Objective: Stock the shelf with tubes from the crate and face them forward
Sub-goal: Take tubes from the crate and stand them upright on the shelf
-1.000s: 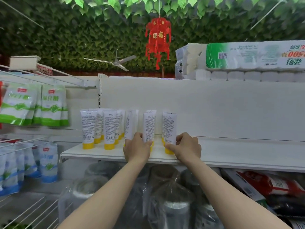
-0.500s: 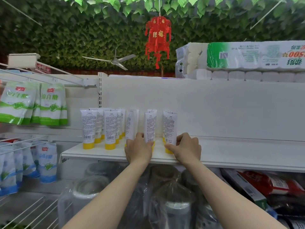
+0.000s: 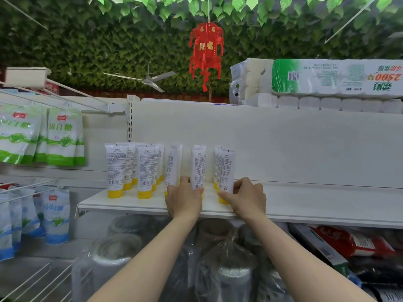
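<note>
Several white tubes with yellow caps stand cap-down in rows on the white shelf [image 3: 305, 205], their printed backs with barcodes toward me. My left hand [image 3: 185, 199] grips the base of one front tube [image 3: 198, 168], with another tube [image 3: 172, 166] just left of its fingers. My right hand [image 3: 246, 198] pinches the base of the rightmost front tube [image 3: 226, 173]. Two more front tubes [image 3: 114, 168] [image 3: 144, 171] stand untouched at the left. No crate is in view.
The shelf's right half is bare. A toilet paper pack [image 3: 327, 79] lies on top of the back panel. Green-and-white bags [image 3: 63, 138] hang at the left, with blue ones [image 3: 54, 216] below. Plastic-wrapped goods [image 3: 229, 269] sit under the shelf. A red lantern [image 3: 206, 51] hangs overhead.
Both hands stay at the bases of the same two tubes. The tubes have shifted only slightly; the view barely moved.
</note>
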